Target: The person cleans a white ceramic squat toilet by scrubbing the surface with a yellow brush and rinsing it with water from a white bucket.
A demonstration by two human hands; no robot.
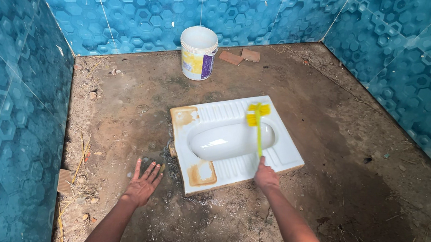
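Observation:
A white squat toilet pan (pixel 275 152) is set into the dirt floor, with brown stains at its near and left corners. My right hand (pixel 265 176) grips the handle of a yellow brush (pixel 257 121) at the pan's near edge. The brush head rests on the pan's far right side, above the bowl. My left hand (pixel 143 182) lies flat on the wet dirt to the left of the pan, fingers spread and holding nothing.
A white bucket (pixel 198 52) stands at the back against the blue hexagon-tiled wall (pixel 146 19). Two brick pieces (pixel 240 56) lie beside it. Blue tiled walls close in left (pixel 10 117) and right (pixel 414 77). Dry straw and small stones litter the floor's left edge.

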